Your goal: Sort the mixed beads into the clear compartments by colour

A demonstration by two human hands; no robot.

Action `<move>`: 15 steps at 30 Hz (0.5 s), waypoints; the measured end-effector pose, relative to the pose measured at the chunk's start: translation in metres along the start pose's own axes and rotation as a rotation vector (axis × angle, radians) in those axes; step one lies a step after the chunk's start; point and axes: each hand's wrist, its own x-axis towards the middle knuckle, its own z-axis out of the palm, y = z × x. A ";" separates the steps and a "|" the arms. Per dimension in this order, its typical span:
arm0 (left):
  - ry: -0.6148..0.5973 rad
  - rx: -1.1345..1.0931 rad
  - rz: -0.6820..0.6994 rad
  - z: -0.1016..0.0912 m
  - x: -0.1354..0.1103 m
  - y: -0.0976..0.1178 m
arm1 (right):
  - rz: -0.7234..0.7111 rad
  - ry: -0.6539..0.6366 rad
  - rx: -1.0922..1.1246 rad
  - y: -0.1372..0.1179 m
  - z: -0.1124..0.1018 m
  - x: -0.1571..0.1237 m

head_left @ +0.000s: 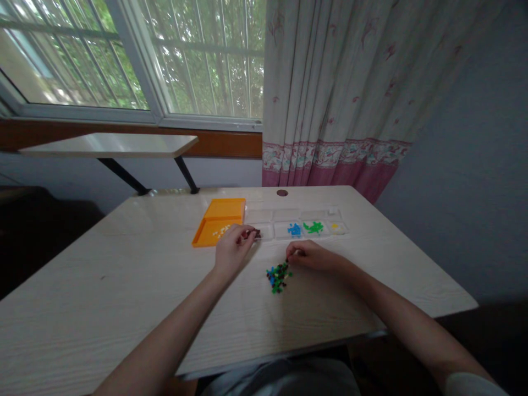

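Observation:
A loose pile of small plastic pieces [279, 276], mostly green, dark brown and blue, lies on the table. My right hand [313, 255] hovers at the pile's far right edge, thumb and fingers pinched around a tiny dark piece [287, 260]. Over the left end of the clear divided tray [269, 232] is my left hand [233, 245], its fingers curled together beside dark brown pieces [257, 234]; what they hold, if anything, is hidden. Blue pieces [294, 230], green pieces [313, 227] and a few yellow pieces [334, 226] sit in separate compartments of the tray.
An open orange case [225, 208] with white pieces [223, 231] stands left of the tray, partly behind my left hand. A raised shelf [124, 144] on black brackets is at the back left. Behind the table [136, 275] are a window and a curtain [330, 110].

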 end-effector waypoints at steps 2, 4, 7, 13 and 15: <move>-0.003 0.058 -0.055 0.003 0.002 -0.007 | 0.022 0.010 0.048 -0.001 0.001 0.001; -0.017 0.100 -0.099 0.006 0.004 -0.012 | 0.047 0.022 0.097 -0.002 0.002 0.001; -0.041 0.140 -0.134 0.007 0.006 -0.017 | 0.068 0.055 0.140 -0.002 0.002 0.002; -0.182 0.029 -0.060 0.007 0.000 -0.005 | 0.127 0.152 0.142 0.002 0.005 0.005; -0.340 -0.054 0.031 0.009 -0.006 0.003 | 0.123 0.195 0.120 0.002 0.007 0.005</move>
